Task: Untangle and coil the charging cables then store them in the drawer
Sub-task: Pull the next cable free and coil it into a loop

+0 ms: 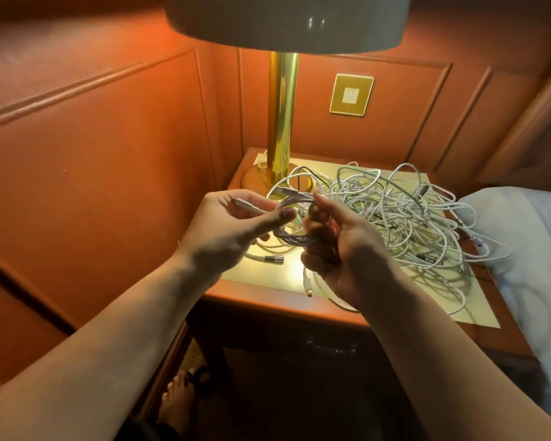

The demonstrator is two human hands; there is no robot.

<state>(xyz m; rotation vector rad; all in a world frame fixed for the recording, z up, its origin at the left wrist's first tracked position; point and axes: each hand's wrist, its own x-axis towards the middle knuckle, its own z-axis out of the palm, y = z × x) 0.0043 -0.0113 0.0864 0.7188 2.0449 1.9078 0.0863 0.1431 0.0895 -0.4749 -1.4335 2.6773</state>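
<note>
The right hand [337,249] clasps a light, springy white coil [295,238], the left hand [233,224] pinches its stiff plug end [242,203], the safest place to hold.

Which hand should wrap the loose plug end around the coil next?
Probably the left hand: it already pinches the plug end beside the coil. The right hand is busy gripping the coil's loops, so it should just hold them steady.
</note>
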